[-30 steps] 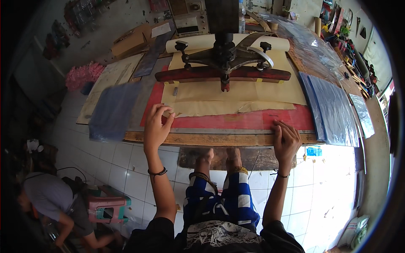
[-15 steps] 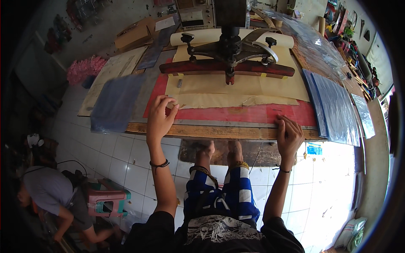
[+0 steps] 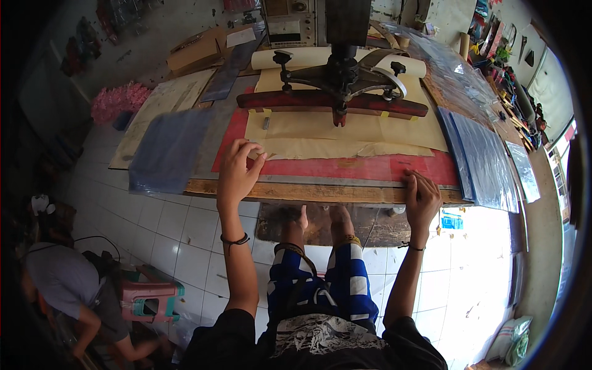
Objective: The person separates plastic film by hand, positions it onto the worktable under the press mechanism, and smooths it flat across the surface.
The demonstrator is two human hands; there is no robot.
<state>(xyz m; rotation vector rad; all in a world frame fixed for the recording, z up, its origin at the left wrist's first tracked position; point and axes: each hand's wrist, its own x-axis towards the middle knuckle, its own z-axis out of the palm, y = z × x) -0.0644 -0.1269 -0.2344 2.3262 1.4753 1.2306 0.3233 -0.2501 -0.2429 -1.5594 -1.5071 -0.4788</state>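
Both my hands are at the front of a press bench. My left hand [image 3: 239, 172] is closed in a pinch by the near left corner of the tan sheet [image 3: 308, 146]. On the right, my right hand [image 3: 423, 198] has its fingers curled together at the bench's front edge, over the red sheet [image 3: 364, 169]. Whatever thin thing either pinch holds, if any, is too faint to make out. Beyond the hands, a long dark-red press bar [image 3: 277, 100] hangs under a black metal bracket [image 3: 341, 74], above the tan sheet.
Blue-tinted clear plastic sheets lie as one pile [image 3: 169, 151] at left and another pile [image 3: 487, 163] at right. A wooden strip [image 3: 296, 192] edges the bench. Behind the press stands a control box [image 3: 288, 24]. A person [image 3: 68, 283] bends beside a pink-green stool [image 3: 148, 296] at lower left.
The view has shifted slightly. My hands keep nearly the same poses at the bench edge, and the press bar looks unchanged. My left foot has shifted a little.
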